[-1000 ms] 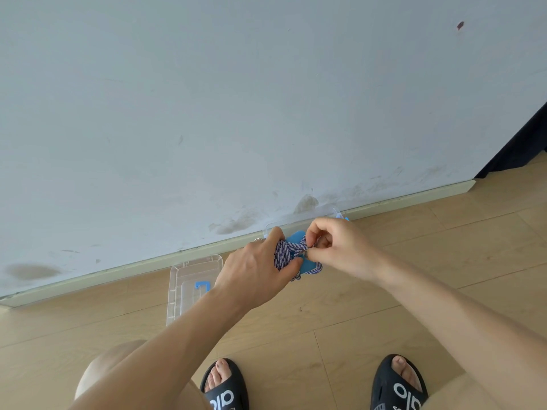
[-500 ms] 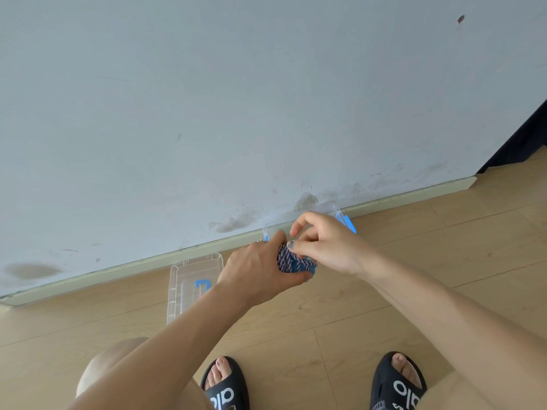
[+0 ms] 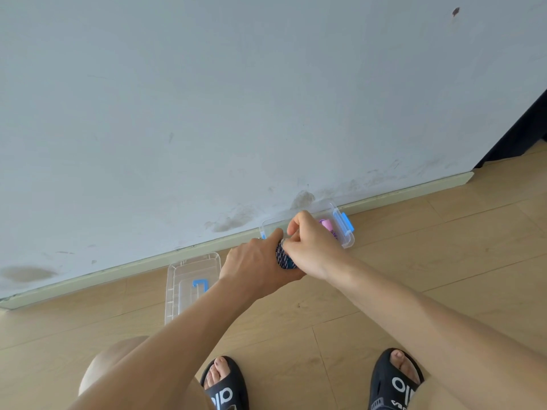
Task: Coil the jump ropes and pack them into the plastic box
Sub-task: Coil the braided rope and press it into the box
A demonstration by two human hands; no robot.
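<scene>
Head camera is the only view I have, looking down past both forearms to a wooden floor and the foot of a pale wall. My left hand (image 3: 257, 263) is wrapped around a bundled jump rope (image 3: 283, 257), of which only a striped blue-and-white patch shows between the two hands. My right hand (image 3: 310, 247) sits against the bundle from the other side, fingers curled and pinching at its top, as if tucking in or tightening the last turn; the exact fingertip contact is hidden from me. The bundle is in the air, in front of the plastic box (image 3: 344, 229), not yet in it.

The box stands open against the skirting board, mostly covered by my right hand. Something pink (image 3: 327, 224) already lies in its right end, possibly the handle of another rope, though I cannot be sure. The clear lid (image 3: 189, 279) with its blue clasp lies flat on the floor to the left, apart from the box.

My reading: this rope is coiled or nearly so, and one item may be packed. Still to do: secure the bundle, lay it in the box, then probably fit the lid. I see no other loose ropes from here.
</scene>
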